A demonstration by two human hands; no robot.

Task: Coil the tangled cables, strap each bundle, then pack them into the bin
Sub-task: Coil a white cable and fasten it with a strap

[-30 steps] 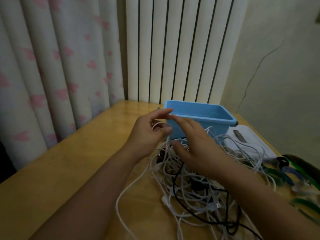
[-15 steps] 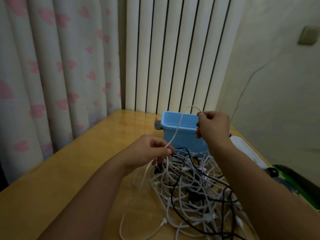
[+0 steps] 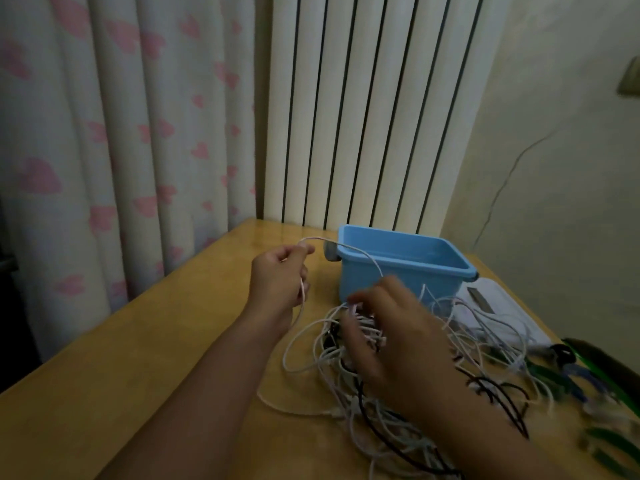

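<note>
1. Head view: I see the left hand (image 3: 278, 278) at centre frame, fingers curled round a white cable (image 3: 360, 252) that arcs from its fist across the near corner of the blue bin (image 3: 401, 271) toward the right hand.
2. The right hand (image 3: 391, 337) is blurred, low over the tangled cables (image 3: 349, 403); its fingers spread into the white strands, but I cannot tell whether they grip any.
3. The tangle of white and black leads lies on the tabletop (image 3: 138, 358) in the lower middle, touching the bin's front wall.
4. The bin stands right of centre before a ribbed white radiator (image 3: 363, 109).
5. A white flat device (image 3: 491, 303) lies under strands just right of the bin.
6. Green and blue straps (image 3: 616, 441), blurred, sit at the lower right edge.
7. A curtain with pink hearts (image 3: 121, 133) fills the left.
</note>
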